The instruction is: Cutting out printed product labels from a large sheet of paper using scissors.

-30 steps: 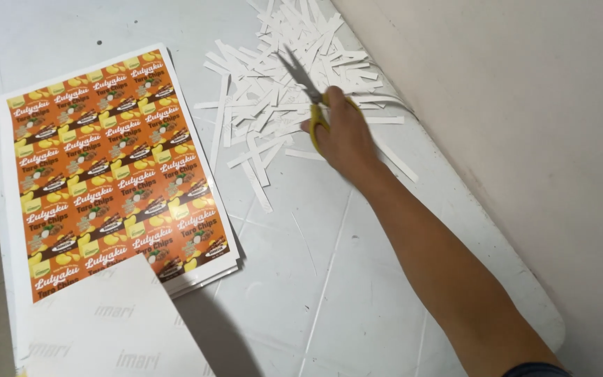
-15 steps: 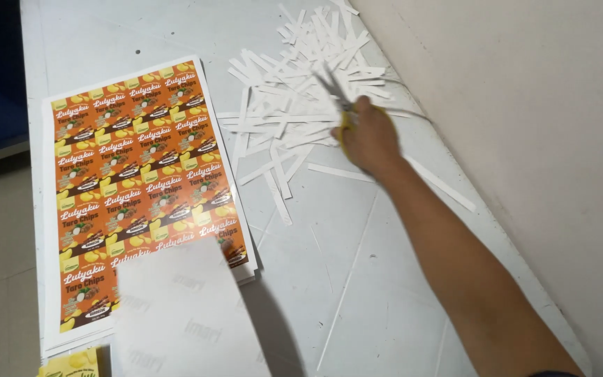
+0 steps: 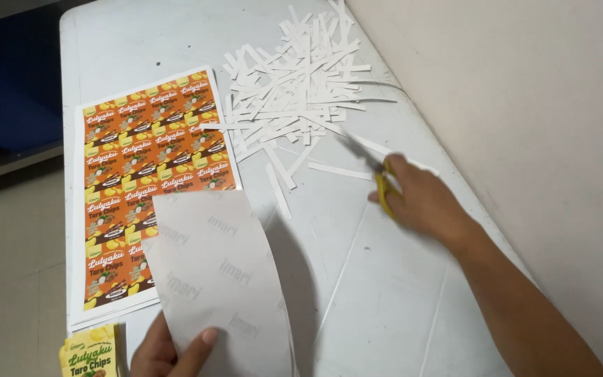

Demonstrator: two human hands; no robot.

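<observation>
My right hand (image 3: 423, 199) grips yellow-handled scissors (image 3: 375, 174) just above the white table (image 3: 378, 279), their blades pointing up-left toward a heap of white paper strips (image 3: 294, 91). My left hand (image 3: 172, 352) pinches the bottom edge of a white sheet (image 3: 221, 272) seen from its blank back, held curved above the table. Under that sheet's left side lies a stack of orange and yellow printed label sheets (image 3: 137, 174), flat on the table.
A small yellow and orange printed piece (image 3: 92, 356) sits at the bottom left edge. A beige wall (image 3: 525, 105) runs along the table's right side. Left of the table are a blue bin (image 3: 8, 105) and tiled floor (image 3: 15, 279).
My right hand has drawn the scissors back from the strip heap, toward me and to the right. My left hand has lifted the white sheet higher and further into view.
</observation>
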